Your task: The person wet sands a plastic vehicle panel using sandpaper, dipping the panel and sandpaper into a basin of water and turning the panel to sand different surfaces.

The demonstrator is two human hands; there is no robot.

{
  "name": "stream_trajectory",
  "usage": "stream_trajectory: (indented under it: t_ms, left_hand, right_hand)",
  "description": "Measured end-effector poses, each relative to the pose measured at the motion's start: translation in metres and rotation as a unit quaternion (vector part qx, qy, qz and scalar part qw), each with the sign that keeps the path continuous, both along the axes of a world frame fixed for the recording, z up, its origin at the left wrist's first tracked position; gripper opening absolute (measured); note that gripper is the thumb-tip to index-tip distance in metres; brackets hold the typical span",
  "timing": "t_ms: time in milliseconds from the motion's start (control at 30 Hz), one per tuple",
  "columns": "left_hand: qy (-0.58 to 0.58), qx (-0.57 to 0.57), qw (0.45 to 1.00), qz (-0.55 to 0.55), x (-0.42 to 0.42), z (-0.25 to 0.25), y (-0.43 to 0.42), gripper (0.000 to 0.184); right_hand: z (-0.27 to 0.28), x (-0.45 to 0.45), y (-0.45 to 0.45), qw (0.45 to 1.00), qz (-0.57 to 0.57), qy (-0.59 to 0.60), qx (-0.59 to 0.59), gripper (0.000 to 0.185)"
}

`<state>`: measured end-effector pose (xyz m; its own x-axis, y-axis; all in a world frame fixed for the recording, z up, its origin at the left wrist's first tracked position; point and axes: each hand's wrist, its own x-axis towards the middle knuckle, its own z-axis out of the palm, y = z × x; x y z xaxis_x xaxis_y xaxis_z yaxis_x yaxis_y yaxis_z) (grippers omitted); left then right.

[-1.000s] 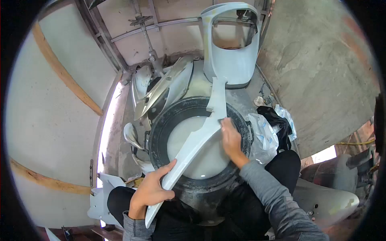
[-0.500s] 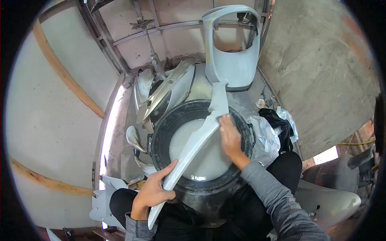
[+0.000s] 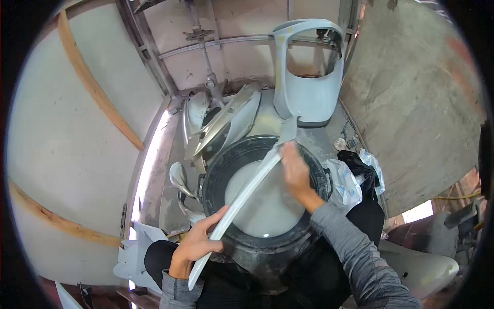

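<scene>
A long, pale, curved panel [image 3: 246, 193] slants across a black tub [image 3: 213, 154] that holds cloudy whitish liquid [image 3: 267, 206]. My left hand [image 3: 199, 241] is wrapped round the panel's lower part, thumb on one side and fingers on the other. Against the upper part, just below its narrow end, lies my right hand [image 3: 297, 170], blurred, with its fingers together. Whether something small sits under those fingers is hidden. The panel is turned so that mostly its narrow edge shows.
Behind the tub stands a large pale shell [image 3: 309, 98] with an opening. Silvery panels [image 3: 226, 121] lean at the back left. Plastic bags [image 3: 343, 180] lie right of the tub. Another pale panel [image 3: 422, 268] is at the lower right, and a wooden board [image 3: 417, 108] stands on the right.
The panel has rolled in my left hand, so it looks narrower. My right hand stays at its upper part. The whole view has shifted, with the surroundings lower and further right.
</scene>
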<state>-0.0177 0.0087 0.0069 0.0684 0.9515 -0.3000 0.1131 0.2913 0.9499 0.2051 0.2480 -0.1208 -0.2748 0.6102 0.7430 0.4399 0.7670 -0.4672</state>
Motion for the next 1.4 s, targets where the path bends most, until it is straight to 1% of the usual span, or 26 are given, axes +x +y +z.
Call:
stream_trajectory:
  t_ms: [33, 100, 167, 233, 300, 333, 367, 400, 467, 533, 567, 633, 700, 767, 800, 833, 900, 933, 967, 1033, 1100, 1167, 1200, 1233, 1333, 1400]
  left_hand:
    - [0.000, 0.001, 1.000, 0.004, 0.000, -0.002, -0.001, 0.099]
    - [0.011, -0.006, 1.000, -0.007, 0.002, -0.005, 0.001, 0.098]
    - [-0.005, -0.001, 1.000, -0.012, -0.002, -0.007, 0.001, 0.098]
    - [0.019, 0.007, 1.000, -0.014, -0.003, -0.010, -0.001, 0.099]
    - [0.025, 0.019, 0.999, -0.013, -0.004, -0.012, -0.003, 0.099]
    - [0.030, 0.009, 0.999, -0.017, -0.005, -0.010, -0.002, 0.099]
    - [0.034, -0.001, 0.999, -0.022, -0.006, -0.008, -0.001, 0.099]
    - [0.035, 0.000, 0.999, -0.024, -0.006, -0.008, -0.001, 0.099]
    - [0.021, 0.001, 1.000, -0.016, -0.007, -0.010, -0.004, 0.099]
    - [0.009, -0.001, 1.000, -0.013, -0.005, -0.011, -0.004, 0.099]
    - [-0.005, -0.003, 1.000, -0.010, -0.004, -0.011, -0.004, 0.099]
    - [-0.007, 0.001, 1.000, -0.008, -0.005, -0.009, -0.002, 0.099]
    - [-0.009, 0.003, 1.000, -0.005, -0.004, -0.007, 0.000, 0.098]
    - [-0.005, -0.001, 1.000, -0.004, -0.003, -0.006, -0.003, 0.092]
    - [-0.004, -0.002, 1.000, -0.002, -0.002, -0.008, -0.003, 0.092]
    - [0.001, 0.000, 1.000, -0.007, -0.002, -0.011, -0.002, 0.092]
    - [0.007, 0.004, 1.000, -0.011, -0.002, -0.009, 0.000, 0.092]
    - [0.017, -0.002, 1.000, -0.011, -0.002, -0.007, -0.001, 0.091]
    - [0.027, -0.010, 1.000, -0.010, -0.003, -0.006, -0.002, 0.091]
    - [0.036, -0.004, 0.999, -0.006, -0.001, -0.009, -0.003, 0.091]
    - [0.043, 0.003, 0.999, -0.005, 0.002, -0.007, -0.001, 0.091]
    - [0.164, 0.014, 0.986, -0.026, 0.007, -0.002, 0.000, 0.092]
    - [0.175, 0.040, 0.984, -0.019, 0.009, -0.003, -0.001, 0.092]
    - [0.175, 0.041, 0.984, -0.016, 0.010, -0.001, -0.001, 0.092]
    - [0.208, 0.056, 0.976, 0.001, 0.014, 0.000, -0.008, 0.091]
    - [0.203, 0.056, 0.978, -0.008, 0.014, -0.003, -0.009, 0.091]
  right_hand:
    - [0.003, 0.003, 0.008, 0.999, -0.038, 0.012, -0.006, 0.033]
    - [-0.003, -0.002, -0.003, 0.999, -0.007, 0.039, -0.024, 0.033]
    - [0.010, -0.003, -0.038, 0.995, 0.094, -0.015, -0.025, 0.032]
    - [0.005, 0.007, -0.021, 0.993, 0.105, -0.034, -0.033, 0.033]
    - [0.004, 0.007, 0.003, 0.996, -0.005, -0.008, -0.084, 0.035]
    - [0.005, 0.000, -0.010, 0.999, 0.014, -0.010, -0.048, 0.037]
    - [0.005, -0.004, -0.035, 0.994, 0.053, -0.027, -0.094, 0.038]
    - [0.009, -0.007, -0.056, 0.992, 0.097, -0.028, -0.072, 0.038]
    - [0.006, -0.006, -0.048, 0.988, 0.143, -0.029, -0.047, 0.037]
    - [-0.007, 0.004, -0.002, 0.999, 0.022, -0.037, -0.017, 0.038]
    - [0.000, 0.006, 0.001, 0.998, 0.005, -0.017, -0.063, 0.039]
    - [-0.001, -0.006, -0.034, 0.997, 0.074, -0.019, 0.006, 0.037]
    - [0.002, -0.004, -0.045, 0.988, 0.145, -0.035, -0.029, 0.039]
    - [-0.001, 0.004, -0.013, 0.997, 0.057, -0.025, -0.043, 0.039]
    - [0.009, 0.007, -0.001, 0.995, 0.008, -0.013, -0.101, 0.039]
    - [0.004, 0.006, -0.001, 0.997, 0.000, -0.010, -0.082, 0.039]
    - [0.003, 0.000, -0.038, 0.993, 0.107, -0.044, -0.018, 0.037]
    - [0.017, -0.003, -0.058, 0.985, 0.160, -0.038, -0.061, 0.036]
    - [0.013, -0.001, -0.046, 0.984, 0.161, -0.037, -0.060, 0.036]
    - [0.003, 0.004, -0.006, 0.997, 0.008, -0.001, -0.076, 0.034]
    - [0.007, 0.002, -0.013, 0.998, -0.027, 0.010, -0.058, 0.031]
    - [0.022, -0.002, -0.065, 0.988, 0.134, -0.065, -0.029, 0.030]
    - [0.038, 0.002, -0.081, 0.976, 0.201, -0.060, -0.062, 0.031]
    - [0.035, 0.004, -0.070, 0.975, 0.203, -0.061, -0.061, 0.031]
    - [-0.004, 0.026, 0.001, 0.989, 0.004, -0.050, -0.138, 0.029]
    - [-0.008, 0.021, -0.024, 0.992, 0.002, -0.044, -0.118, 0.029]
